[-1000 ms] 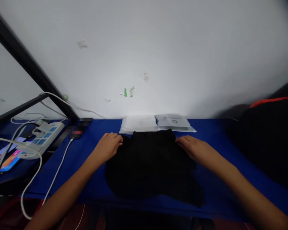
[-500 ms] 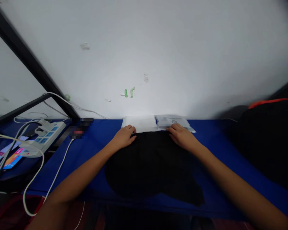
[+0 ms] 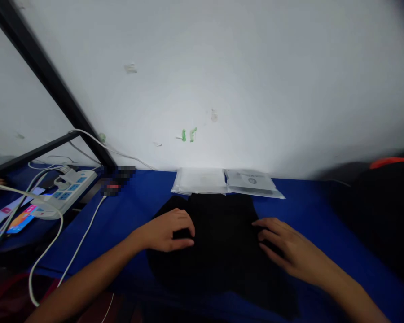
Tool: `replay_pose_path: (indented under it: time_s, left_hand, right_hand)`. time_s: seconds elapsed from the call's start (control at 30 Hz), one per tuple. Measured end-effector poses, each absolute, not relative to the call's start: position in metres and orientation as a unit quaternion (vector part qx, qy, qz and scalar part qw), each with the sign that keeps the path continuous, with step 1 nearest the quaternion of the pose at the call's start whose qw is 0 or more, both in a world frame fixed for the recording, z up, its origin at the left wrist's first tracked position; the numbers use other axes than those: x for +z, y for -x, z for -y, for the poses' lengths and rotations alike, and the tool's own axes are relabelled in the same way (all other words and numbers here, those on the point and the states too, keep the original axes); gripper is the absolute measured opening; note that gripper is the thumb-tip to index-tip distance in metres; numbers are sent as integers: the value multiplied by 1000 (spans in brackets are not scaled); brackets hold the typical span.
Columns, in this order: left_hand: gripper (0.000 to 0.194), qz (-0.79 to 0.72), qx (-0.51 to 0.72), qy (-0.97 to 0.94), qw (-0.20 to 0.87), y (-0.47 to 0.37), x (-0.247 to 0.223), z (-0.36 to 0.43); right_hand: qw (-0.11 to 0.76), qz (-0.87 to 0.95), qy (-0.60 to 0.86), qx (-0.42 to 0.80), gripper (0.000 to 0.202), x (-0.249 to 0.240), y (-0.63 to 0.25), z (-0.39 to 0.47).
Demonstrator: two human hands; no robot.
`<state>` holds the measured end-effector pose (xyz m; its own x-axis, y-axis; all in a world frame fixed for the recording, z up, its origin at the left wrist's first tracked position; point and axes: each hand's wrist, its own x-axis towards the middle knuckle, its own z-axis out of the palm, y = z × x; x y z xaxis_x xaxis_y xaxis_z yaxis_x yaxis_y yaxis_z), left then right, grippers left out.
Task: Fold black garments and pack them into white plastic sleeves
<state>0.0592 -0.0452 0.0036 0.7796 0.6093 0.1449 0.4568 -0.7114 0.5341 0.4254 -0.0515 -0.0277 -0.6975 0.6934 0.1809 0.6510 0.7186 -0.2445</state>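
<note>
A piece of black cloth (image 3: 222, 242), perhaps a garment, lies spread on the blue tabletop (image 3: 128, 202) in front of me. My left hand (image 3: 170, 231) rests over its left part, fingers curved and thumb apart, with nothing seen in its grasp. At the cloth's right edge is my right hand (image 3: 279, 244), its fingers spread and the fingertips touching or just above the fabric. Beyond the cloth's far edge lie a white plastic pouch (image 3: 200, 179) and a clear pouch (image 3: 254, 183) with a dark printed mark. Folds in the black fabric are hard to make out.
To the left, a white power strip (image 3: 72, 190) with several cables sits beside lit phones (image 3: 23, 215). A black metal frame (image 3: 50, 72) slants up there. A dark bulky item with an orange edge (image 3: 393, 161) fills the right side. A white wall (image 3: 242, 80) stands behind.
Both hands have left the cloth's far edge and come back toward me, the right one also moving outward. More of the two pouches shows. The view has shifted slightly.
</note>
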Motion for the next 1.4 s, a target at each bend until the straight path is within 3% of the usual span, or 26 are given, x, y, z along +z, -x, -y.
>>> replay_pose_path:
  time_s: [0.1,0.23,0.4,0.57,0.73,0.93,1.07,1.2,1.4]
  left_hand:
    - [20,-428,216,-864,157,-45,-7,36]
    - [39,-572,163,-800,79,-28,-25,29]
    - [15,-530,237,-811,73,-24,-29,38]
    - [16,-462,291,-835,67,-25,-23,46]
    - [11,-430,339,-827,128,-24,-8,53]
    - [9,-355,215,-870,267,-23,2,62]
    - [9,-451,201,-840,224,-20,-10,64]
    - [45,-540,174,-808,160,-13,-22,64]
    - [30,-530,169,-810,187,-10,-12,67]
  right_hand:
    - [156,914,370,62,15,-29,-422,49]
    - [190,912,361,50,15,-31,-418,42]
    - [217,902,368,55,14,-45,-414,43]
    - [225,898,374,65,16,-56,-416,49]
    - [226,892,382,84,16,-58,-420,48]
    - [231,890,384,88,17,-58,-423,48]
    - [235,890,382,75,17,-57,-423,48]
    - [242,889,386,55,17,-56,-424,48]
    - [246,886,390,35,17,-55,-427,47]
